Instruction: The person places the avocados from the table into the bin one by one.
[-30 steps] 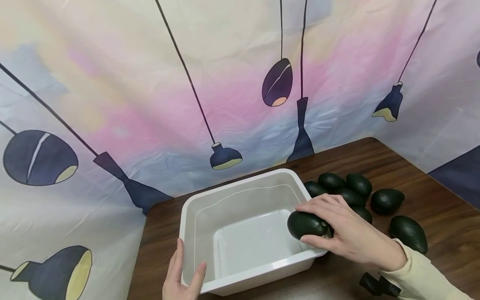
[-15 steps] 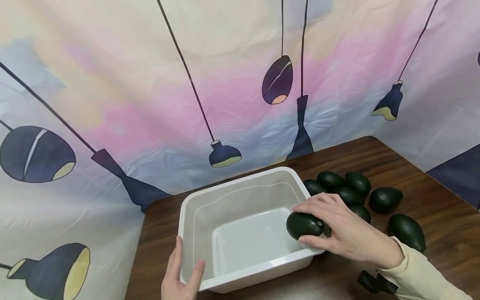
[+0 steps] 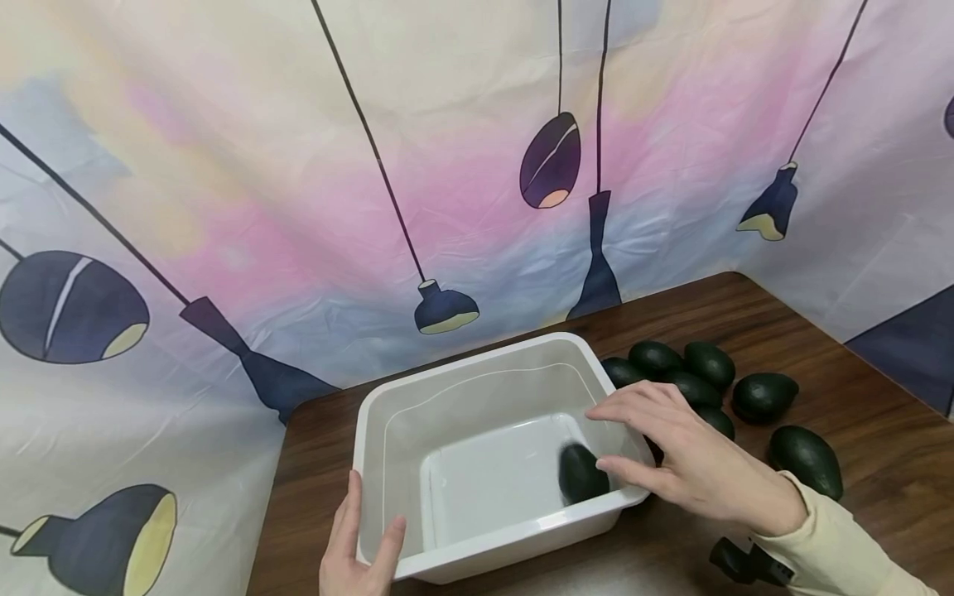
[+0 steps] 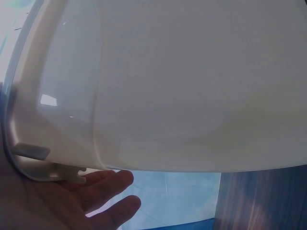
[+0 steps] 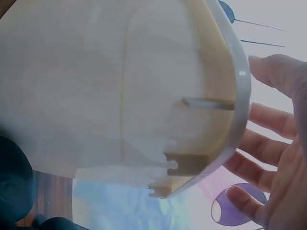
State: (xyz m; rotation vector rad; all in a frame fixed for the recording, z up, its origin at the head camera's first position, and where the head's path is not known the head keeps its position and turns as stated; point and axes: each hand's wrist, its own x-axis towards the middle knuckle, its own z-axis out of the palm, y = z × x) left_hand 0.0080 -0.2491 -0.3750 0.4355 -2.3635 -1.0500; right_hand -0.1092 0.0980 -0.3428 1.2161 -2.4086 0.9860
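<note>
A white plastic tub sits on the wooden table. At its front left corner rests my left hand, fingers straight along the outside and thumb over the front rim. In the left wrist view, those fingers extend past the underside of the rim. Over the right rim hovers my right hand, fingers and thumb spread with nothing between them. Just below its thumb, inside the tub near the right end, a dark green avocado appears slightly blurred. The right wrist view shows spread fingers beyond the rim.
Several more avocados lie grouped to the right of the tub, and one avocado lies apart near my right sleeve. A small black device is by the wrist. A patterned cloth hangs behind the table.
My right hand has let go of the avocado, its fingers now spread; the avocado has dropped lower into the tub. The left hand has stayed at the tub's corner.
</note>
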